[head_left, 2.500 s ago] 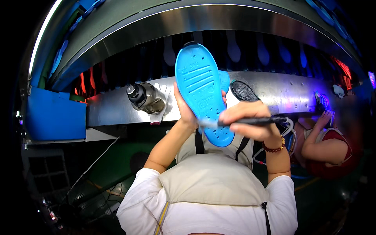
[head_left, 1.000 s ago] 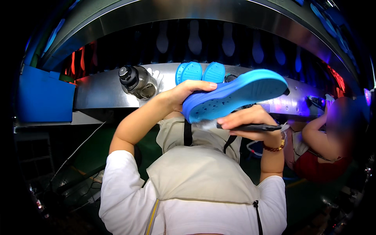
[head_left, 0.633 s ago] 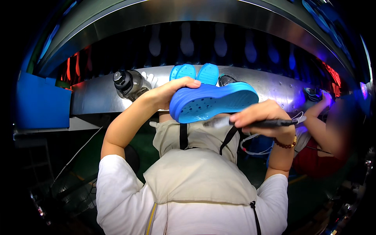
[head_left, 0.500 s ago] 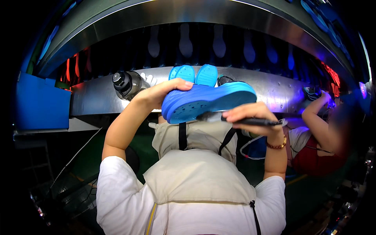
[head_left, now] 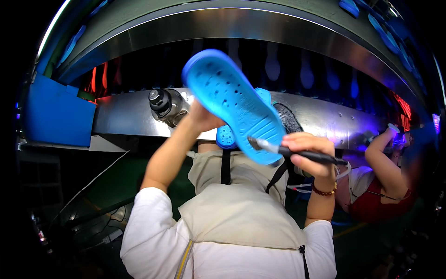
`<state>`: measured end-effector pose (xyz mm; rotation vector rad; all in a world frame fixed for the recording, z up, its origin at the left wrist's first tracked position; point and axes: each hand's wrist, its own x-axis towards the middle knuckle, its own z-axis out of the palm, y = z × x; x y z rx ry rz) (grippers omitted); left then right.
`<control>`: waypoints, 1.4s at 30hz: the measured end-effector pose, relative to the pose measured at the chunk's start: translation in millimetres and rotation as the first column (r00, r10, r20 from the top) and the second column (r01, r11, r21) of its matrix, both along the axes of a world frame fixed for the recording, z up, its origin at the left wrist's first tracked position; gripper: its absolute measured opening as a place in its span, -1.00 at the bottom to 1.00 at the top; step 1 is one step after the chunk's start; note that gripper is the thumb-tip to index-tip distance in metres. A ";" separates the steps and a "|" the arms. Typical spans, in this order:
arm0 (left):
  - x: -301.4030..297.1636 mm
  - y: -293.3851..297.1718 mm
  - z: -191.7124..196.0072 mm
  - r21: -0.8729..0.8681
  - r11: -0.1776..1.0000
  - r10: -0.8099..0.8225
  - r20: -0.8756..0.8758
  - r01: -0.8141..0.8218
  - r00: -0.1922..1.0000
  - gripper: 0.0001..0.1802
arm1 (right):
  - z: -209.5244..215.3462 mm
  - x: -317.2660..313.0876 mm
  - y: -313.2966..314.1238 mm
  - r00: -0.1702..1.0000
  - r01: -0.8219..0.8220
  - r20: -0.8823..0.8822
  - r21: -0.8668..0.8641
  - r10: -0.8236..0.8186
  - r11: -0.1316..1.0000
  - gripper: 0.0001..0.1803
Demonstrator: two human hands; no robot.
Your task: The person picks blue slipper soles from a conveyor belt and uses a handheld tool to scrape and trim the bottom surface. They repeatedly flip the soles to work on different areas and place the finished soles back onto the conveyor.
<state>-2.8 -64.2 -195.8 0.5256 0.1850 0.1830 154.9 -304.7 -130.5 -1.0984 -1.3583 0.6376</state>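
Note:
My left hand grips a blue shoe sole by its edge, the fingers partly hidden behind it. The sole is tilted up, its light-blue, hole-dotted face toward me and a darker blue rim around it. In my right hand is a brush with a black handle, held between thumb and fingers. Its bristle end lies at the lower end of the sole's face. Below my left hand a dotted blue piece shows; what it belongs to is partly hidden.
A steel ledge runs across in front of me. On it stand a dark bottle, a light-blue sole and a dark speckled item. A blue box is at left. A co-worker's arm is at right.
The sole has been raised and turned, so its inner face now shows fully. The brush has moved from the sole's dotted end to its other end. The view has shifted slightly.

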 end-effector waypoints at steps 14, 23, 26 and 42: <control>24.3 -37.2 -6.9 -0.076 0.980 0.188 0.064 -0.183 0.980 -0.05 | -1.7 -42.0 10.3 0.930 -0.100 0.337 -0.158 0.148 0.982 -0.80; 25.0 -41.9 27.1 -0.065 0.966 0.259 0.229 -0.251 0.938 -0.01 | 11.1 -41.4 18.8 0.967 -0.144 0.211 -0.008 0.142 0.990 -0.79; 19.5 -35.4 33.0 0.085 0.918 0.379 0.096 -0.387 0.920 0.03 | -6.4 -22.5 12.9 0.996 0.093 0.002 0.000 -0.093 0.996 -0.77; 27.4 -88.9 53.5 -0.056 0.944 0.326 0.287 -0.324 0.901 -0.32 | -31.1 -45.1 4.0 0.791 0.145 -0.589 -0.080 -0.164 0.986 -0.78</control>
